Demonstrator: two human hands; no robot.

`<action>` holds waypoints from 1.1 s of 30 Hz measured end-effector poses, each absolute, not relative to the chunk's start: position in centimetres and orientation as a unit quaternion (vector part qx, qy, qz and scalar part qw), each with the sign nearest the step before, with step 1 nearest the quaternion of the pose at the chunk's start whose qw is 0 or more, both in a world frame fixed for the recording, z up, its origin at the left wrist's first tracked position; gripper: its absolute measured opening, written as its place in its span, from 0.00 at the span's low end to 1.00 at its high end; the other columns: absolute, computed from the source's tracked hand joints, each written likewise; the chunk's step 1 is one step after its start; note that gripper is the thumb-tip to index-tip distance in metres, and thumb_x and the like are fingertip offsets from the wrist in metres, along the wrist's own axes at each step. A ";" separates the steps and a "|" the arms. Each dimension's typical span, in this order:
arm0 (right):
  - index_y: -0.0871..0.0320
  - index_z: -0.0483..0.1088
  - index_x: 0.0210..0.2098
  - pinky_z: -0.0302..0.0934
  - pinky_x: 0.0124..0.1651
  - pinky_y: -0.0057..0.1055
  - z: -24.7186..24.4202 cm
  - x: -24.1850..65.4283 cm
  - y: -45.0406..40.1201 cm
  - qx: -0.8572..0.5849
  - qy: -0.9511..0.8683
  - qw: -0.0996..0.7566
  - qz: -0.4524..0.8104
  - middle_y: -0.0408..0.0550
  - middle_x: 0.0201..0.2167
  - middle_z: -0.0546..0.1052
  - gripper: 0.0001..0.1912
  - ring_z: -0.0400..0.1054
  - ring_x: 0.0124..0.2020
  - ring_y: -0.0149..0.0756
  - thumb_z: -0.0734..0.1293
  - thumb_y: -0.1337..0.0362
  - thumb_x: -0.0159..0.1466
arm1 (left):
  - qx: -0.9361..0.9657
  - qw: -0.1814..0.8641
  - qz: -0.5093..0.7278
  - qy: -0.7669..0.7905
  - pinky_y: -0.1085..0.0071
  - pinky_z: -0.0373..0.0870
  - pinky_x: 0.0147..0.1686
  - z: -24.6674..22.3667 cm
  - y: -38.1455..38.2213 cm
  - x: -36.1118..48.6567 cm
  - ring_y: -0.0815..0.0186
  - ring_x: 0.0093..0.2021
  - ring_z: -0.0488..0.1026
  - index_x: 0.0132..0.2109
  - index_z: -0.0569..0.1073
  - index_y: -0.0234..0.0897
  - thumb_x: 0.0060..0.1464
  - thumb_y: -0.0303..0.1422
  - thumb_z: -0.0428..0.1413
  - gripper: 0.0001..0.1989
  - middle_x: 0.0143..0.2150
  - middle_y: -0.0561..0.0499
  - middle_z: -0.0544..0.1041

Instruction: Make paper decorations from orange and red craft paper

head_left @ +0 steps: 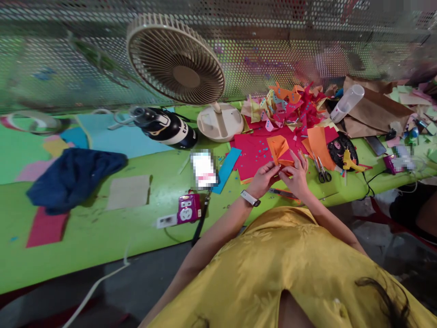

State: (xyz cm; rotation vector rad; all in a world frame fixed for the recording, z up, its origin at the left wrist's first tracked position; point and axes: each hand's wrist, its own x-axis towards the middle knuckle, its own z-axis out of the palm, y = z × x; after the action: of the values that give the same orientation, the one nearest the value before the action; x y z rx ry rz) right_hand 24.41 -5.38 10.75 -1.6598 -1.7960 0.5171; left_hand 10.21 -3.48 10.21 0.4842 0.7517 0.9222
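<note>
Head view shows a folded orange paper (278,146), matt and vivid, its creased panels fanning up and away from a narrower lower end, just above the near side of the red sheets (249,152) on the green table (225,209). Its lower end is pinched by the left hand (264,177), fingers curled nearly closed, and the right hand (296,175), thumb and forefinger together, other fingers loosely spread.
</note>
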 end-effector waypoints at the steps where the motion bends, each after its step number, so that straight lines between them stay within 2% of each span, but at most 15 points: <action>1: 0.52 0.77 0.28 0.33 0.70 0.57 10.7 24.4 -5.4 -0.630 -0.680 0.318 0.200 0.43 0.65 0.65 0.05 0.44 0.71 0.51 0.69 0.62 0.60 | 0.225 0.801 0.429 0.352 0.69 0.70 0.43 10.2 -3.5 10.2 0.67 0.39 0.76 0.40 0.79 0.37 0.45 0.37 0.69 0.15 0.39 0.50 0.81; 10: 0.52 0.78 0.28 0.34 0.70 0.56 10.8 24.6 -5.1 -0.626 -0.678 0.313 0.225 0.43 0.64 0.67 0.05 0.43 0.72 0.49 0.69 0.62 0.59 | 0.222 0.801 0.428 0.355 0.69 0.70 0.43 10.1 -3.4 10.2 0.66 0.39 0.76 0.39 0.80 0.37 0.44 0.37 0.70 0.15 0.39 0.50 0.81; 14: 0.51 0.78 0.28 0.36 0.69 0.57 10.8 24.7 -5.0 -0.623 -0.681 0.309 0.229 0.43 0.63 0.68 0.04 0.45 0.71 0.50 0.70 0.62 0.59 | 0.220 0.800 0.427 0.360 0.69 0.70 0.43 10.1 -3.5 10.1 0.67 0.38 0.76 0.39 0.79 0.36 0.44 0.37 0.70 0.15 0.38 0.50 0.81; 27: 0.51 0.79 0.29 0.36 0.69 0.54 10.9 24.9 -4.8 -0.627 -0.675 0.296 0.253 0.46 0.63 0.68 0.03 0.49 0.69 0.48 0.71 0.62 0.59 | 0.204 0.803 0.423 0.368 0.70 0.71 0.42 10.2 -3.5 10.0 0.68 0.36 0.75 0.37 0.80 0.36 0.41 0.37 0.71 0.16 0.37 0.51 0.80; 33: 0.51 0.78 0.29 0.36 0.69 0.56 10.5 24.9 -4.7 -0.624 -0.676 0.300 0.251 0.45 0.62 0.69 0.03 0.51 0.68 0.49 0.71 0.61 0.59 | 0.212 0.797 0.426 0.372 0.69 0.71 0.42 10.1 -3.5 10.0 0.68 0.36 0.75 0.37 0.80 0.36 0.42 0.37 0.70 0.15 0.36 0.51 0.81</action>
State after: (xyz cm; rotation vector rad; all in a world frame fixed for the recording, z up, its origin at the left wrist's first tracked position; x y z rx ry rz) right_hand 24.91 -4.75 10.51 -1.6572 -1.7955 0.6669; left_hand 10.02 -3.53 10.13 0.4556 0.7993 0.9159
